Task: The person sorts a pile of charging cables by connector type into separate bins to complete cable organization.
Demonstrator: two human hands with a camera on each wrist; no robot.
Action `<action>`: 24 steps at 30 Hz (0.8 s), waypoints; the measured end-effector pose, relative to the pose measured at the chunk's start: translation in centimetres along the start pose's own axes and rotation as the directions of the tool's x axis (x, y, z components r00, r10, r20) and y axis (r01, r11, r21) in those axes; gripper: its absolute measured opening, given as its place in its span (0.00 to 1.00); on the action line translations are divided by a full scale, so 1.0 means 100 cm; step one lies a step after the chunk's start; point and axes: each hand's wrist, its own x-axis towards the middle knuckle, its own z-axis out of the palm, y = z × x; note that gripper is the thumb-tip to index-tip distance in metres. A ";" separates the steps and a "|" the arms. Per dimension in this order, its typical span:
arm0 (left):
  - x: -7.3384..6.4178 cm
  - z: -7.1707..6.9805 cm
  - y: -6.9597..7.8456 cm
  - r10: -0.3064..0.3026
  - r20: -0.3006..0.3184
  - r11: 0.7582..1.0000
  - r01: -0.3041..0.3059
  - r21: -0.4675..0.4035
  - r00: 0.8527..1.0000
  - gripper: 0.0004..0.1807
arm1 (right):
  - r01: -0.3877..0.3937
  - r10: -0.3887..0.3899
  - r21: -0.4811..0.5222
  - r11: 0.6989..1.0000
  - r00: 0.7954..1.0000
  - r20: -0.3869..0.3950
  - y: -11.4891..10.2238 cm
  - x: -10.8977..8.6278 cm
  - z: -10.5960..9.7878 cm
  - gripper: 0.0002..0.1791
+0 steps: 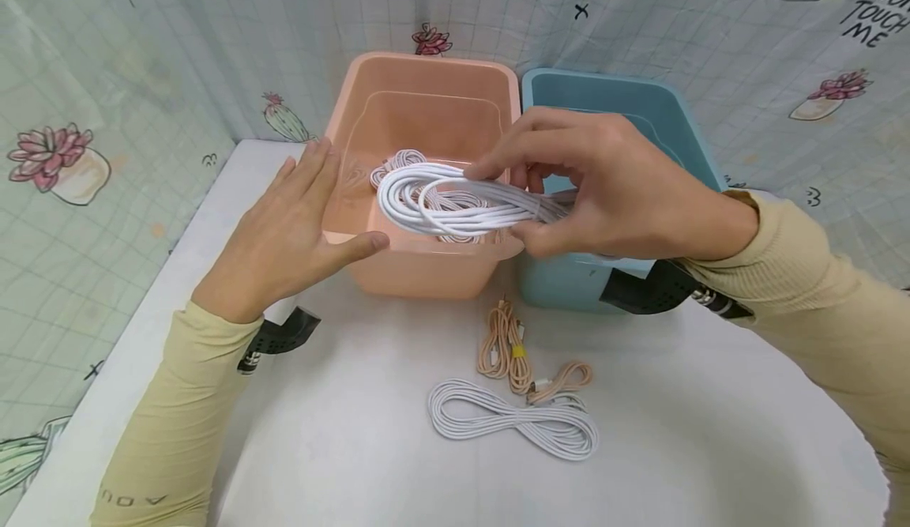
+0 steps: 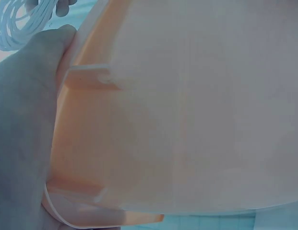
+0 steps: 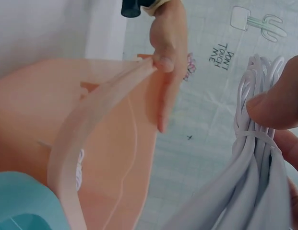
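Observation:
My right hand (image 1: 611, 179) grips a coiled bundle of white cable (image 1: 412, 199) by its right end, above the front of the peach bin (image 1: 423, 274). In the right wrist view, a thin tie (image 3: 256, 136) goes round the bundle near the thumb. My left hand (image 1: 277, 235) rests on the bin's front left corner, fingers straight, thumb along the front rim. Inside the bin lie coiled white cables (image 1: 405, 159), partly hidden by the held bundle.
A blue bin (image 1: 562, 282) stands directly right of the peach one. On the white table (image 1: 341, 432) in front lie another white cable coil (image 1: 572, 444) and beige cable bundles (image 1: 501, 337), one with a yellow band (image 1: 518, 351). A patterned cloth (image 1: 498, 29) hangs behind.

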 end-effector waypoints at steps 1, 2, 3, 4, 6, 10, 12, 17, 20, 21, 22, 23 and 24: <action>0.000 0.000 0.000 0.000 0.001 1.000 0.000 0.001 1.000 0.60 | 0.003 -0.003 0.001 1.000 1.000 -0.007 -0.001 0.001 -0.001 0.31; 0.000 0.000 0.000 0.000 0.000 1.000 0.000 0.001 1.000 0.60 | -0.015 0.015 0.002 1.000 1.000 -0.011 -0.007 0.004 -0.003 0.29; 0.000 0.000 -0.001 0.001 -0.001 1.000 -0.001 0.001 1.000 0.60 | -0.019 0.019 0.011 1.000 1.000 -0.017 -0.008 0.006 -0.004 0.28; 0.000 0.000 -0.001 0.001 -0.002 1.000 -0.001 0.000 1.000 0.59 | -0.021 0.021 0.012 1.000 1.000 -0.020 -0.008 0.007 -0.005 0.27; 0.000 0.001 -0.001 0.003 -0.001 1.000 -0.003 -0.002 1.000 0.59 | -0.038 0.038 0.021 0.999 0.999 -0.027 -0.010 0.010 -0.006 0.26; 0.000 0.001 -0.001 0.006 -0.002 1.000 -0.006 -0.002 1.000 0.59 | -0.047 0.048 0.024 0.999 0.998 -0.041 -0.006 0.014 -0.007 0.25; 0.000 0.001 -0.001 0.005 -0.004 1.000 -0.005 -0.001 1.000 0.59 | -0.053 0.055 0.040 0.998 0.997 -0.044 -0.005 0.017 -0.007 0.25; 0.001 0.001 -0.001 0.004 -0.004 1.000 -0.004 0.005 1.000 0.60 | -0.075 0.080 0.094 0.993 0.996 -0.046 -0.001 0.024 -0.006 0.25; 0.001 0.001 -0.001 0.006 -0.003 1.000 -0.006 0.004 1.000 0.60 | -0.086 0.091 0.091 0.992 0.995 -0.047 0.003 0.028 -0.005 0.25; 0.001 0.001 -0.001 0.005 -0.002 1.000 -0.005 0.005 1.000 0.60 | -0.092 0.097 0.092 0.991 0.994 -0.045 0.004 0.029 -0.004 0.25; 0.001 0.001 -0.001 0.005 -0.004 1.000 -0.005 0.004 1.000 0.60 | -0.095 0.099 0.093 0.991 0.994 -0.045 0.005 0.030 -0.004 0.25; 0.001 0.001 -0.001 0.005 -0.005 1.000 -0.005 0.004 1.000 0.60 | -0.097 0.101 0.092 0.991 0.994 -0.047 0.006 0.031 -0.003 0.25; 0.001 0.001 -0.002 0.005 -0.006 1.000 -0.005 0.003 1.000 0.60 | -0.103 0.108 0.093 0.990 0.993 -0.047 0.007 0.033 -0.003 0.25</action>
